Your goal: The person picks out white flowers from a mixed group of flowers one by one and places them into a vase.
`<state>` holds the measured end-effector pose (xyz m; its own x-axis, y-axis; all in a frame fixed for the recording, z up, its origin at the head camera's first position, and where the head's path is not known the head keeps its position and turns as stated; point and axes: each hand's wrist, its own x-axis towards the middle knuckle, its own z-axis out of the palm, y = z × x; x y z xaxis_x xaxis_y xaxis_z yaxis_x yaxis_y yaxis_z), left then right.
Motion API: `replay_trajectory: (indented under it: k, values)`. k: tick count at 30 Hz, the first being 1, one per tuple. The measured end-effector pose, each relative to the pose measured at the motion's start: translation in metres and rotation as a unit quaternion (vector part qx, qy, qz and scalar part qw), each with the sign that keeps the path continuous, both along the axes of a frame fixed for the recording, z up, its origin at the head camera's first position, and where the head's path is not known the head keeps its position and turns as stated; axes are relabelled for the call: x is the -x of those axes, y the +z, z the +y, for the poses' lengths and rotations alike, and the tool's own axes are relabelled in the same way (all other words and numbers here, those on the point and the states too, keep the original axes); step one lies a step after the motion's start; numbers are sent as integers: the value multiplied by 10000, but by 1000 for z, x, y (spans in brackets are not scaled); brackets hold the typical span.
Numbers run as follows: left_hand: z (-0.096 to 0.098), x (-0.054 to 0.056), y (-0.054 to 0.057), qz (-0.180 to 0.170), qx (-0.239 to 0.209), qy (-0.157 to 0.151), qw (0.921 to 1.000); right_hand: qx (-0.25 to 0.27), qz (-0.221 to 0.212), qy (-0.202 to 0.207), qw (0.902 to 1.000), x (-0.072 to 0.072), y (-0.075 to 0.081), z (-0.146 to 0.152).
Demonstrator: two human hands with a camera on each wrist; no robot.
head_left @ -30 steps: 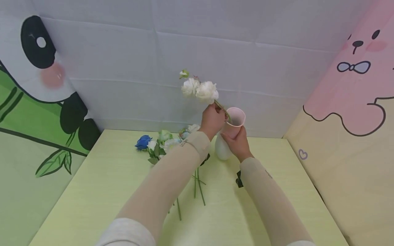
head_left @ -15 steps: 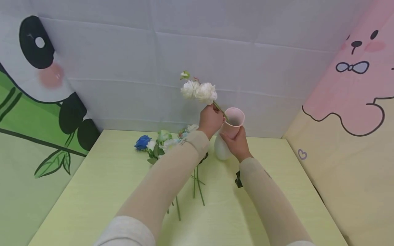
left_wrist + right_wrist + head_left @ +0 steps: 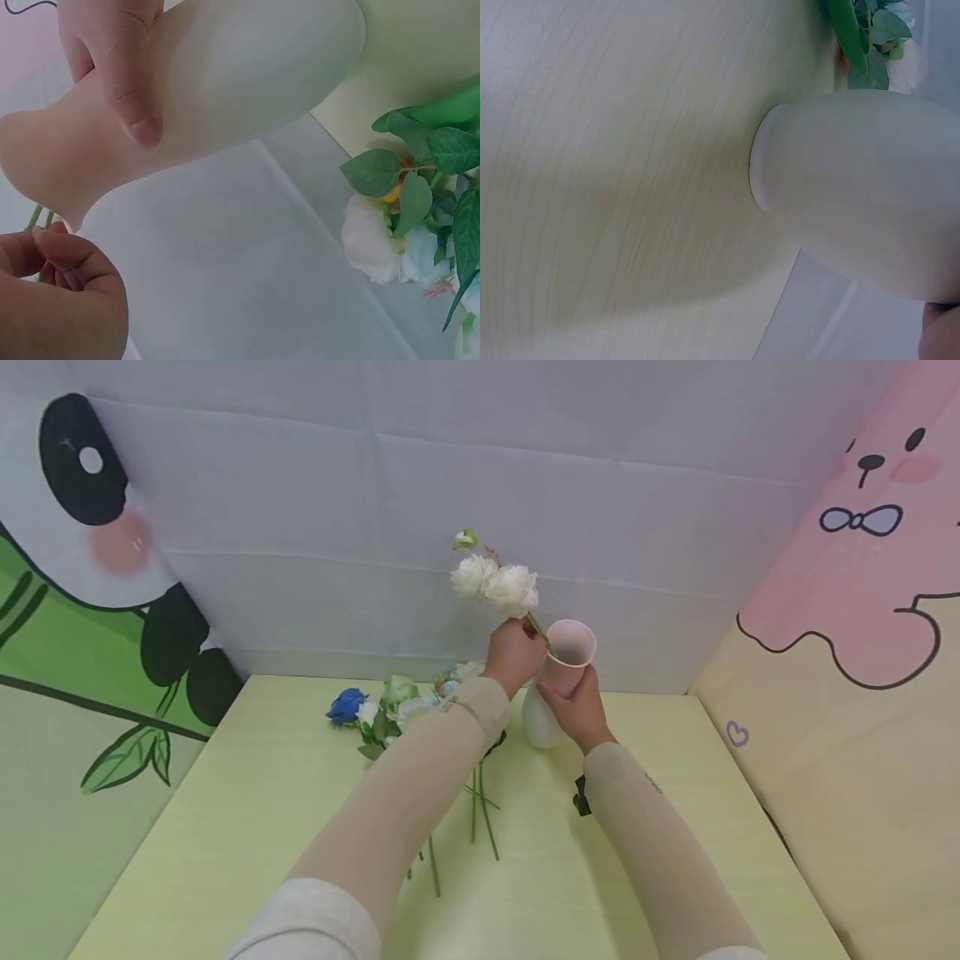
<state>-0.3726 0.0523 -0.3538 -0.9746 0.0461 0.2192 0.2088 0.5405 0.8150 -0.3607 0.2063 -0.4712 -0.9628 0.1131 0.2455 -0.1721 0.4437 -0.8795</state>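
My left hand (image 3: pixel 516 653) pinches the green stem of a white flower spray (image 3: pixel 512 590) just left of the vase mouth. The spray's blooms lean up and left, and its stem end is at the rim, partly inside. My right hand (image 3: pixel 579 710) holds the vase (image 3: pixel 542 722) around its neck. This vase is pink at the top and pale white below. In the left wrist view, the thumb of my right hand (image 3: pixel 131 82) lies along the vase neck, while my left hand (image 3: pixel 67 292) pinches stems beside the rim. The vase base (image 3: pixel 763 161) is at the tabletop in the right wrist view.
Several artificial flowers lie on the table (image 3: pixel 247 827) to the left, among them a blue rose (image 3: pixel 347 707) and a pale green bloom (image 3: pixel 401 689). Their stems point toward the front, partly hidden by my left sleeve. A white cloth wall (image 3: pixel 300 527) rises behind.
The white blooms have shifted slightly to the right as the spray's lean changes a little. Both hands stay nearly in place, and the vase has hardly moved.
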Motion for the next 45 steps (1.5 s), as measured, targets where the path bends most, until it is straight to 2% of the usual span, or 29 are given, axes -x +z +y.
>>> replay_trajectory:
  k: [5,7,12,17,25,31,45]
  values:
    - [1,2,3,26,418,-164,9990,9,-95,14,10000,0,0,1]
    - [1,3,4,140,667,-247,9974,40,-100,17,9999,0,0,1]
    - [2,4,4,474,1427,-467,9875,85,16,35,10000,0,1,0]
    - [2,7,6,529,1792,-596,9806,85,65,19,9999,1,1,0]
    - [0,10,0,116,1609,-532,9855,109,57,34,9999,1,0,1]
    - [0,5,0,-81,1486,-586,9871,33,-33,1,10000,1,0,2]
    - [-9,2,-7,-147,1176,-702,9905,157,-114,9,9998,-1,2,2]
